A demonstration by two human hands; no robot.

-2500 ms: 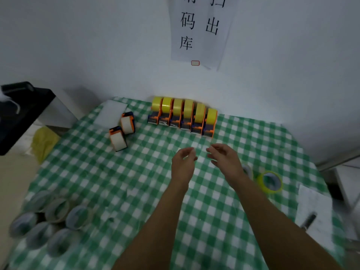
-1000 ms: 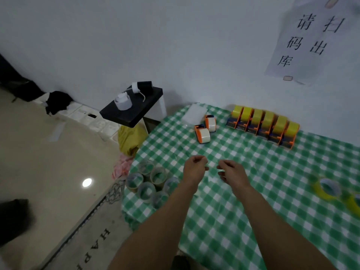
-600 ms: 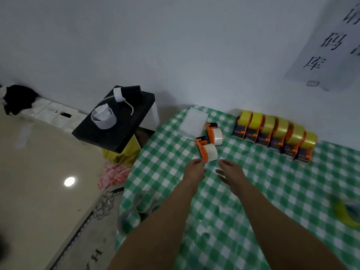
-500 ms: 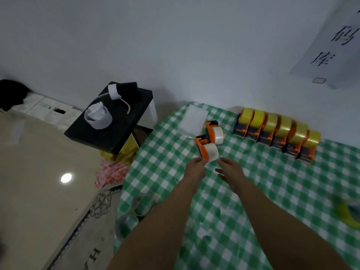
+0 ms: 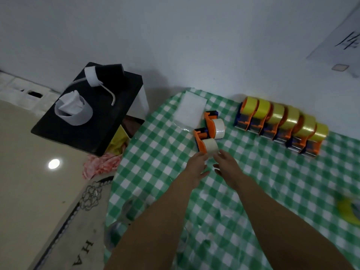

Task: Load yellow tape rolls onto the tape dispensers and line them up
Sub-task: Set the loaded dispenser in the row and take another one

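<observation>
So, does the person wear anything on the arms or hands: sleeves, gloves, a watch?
No. The left arm and right arm are bare as far as the picture shows, with no sleeves. The left hand and right hand have no gloves, and I see no watch, ring or bracelet.

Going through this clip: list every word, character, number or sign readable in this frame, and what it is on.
"库": black character on the white paper sign on the wall; the rest of the sign is out of frame.
"HA": on the floor mat; the word is cut off by the frame edge.
Red-bordered mark at the sign's lower edge: too small to read.
Tape dispensers: no readable labels.
</observation>
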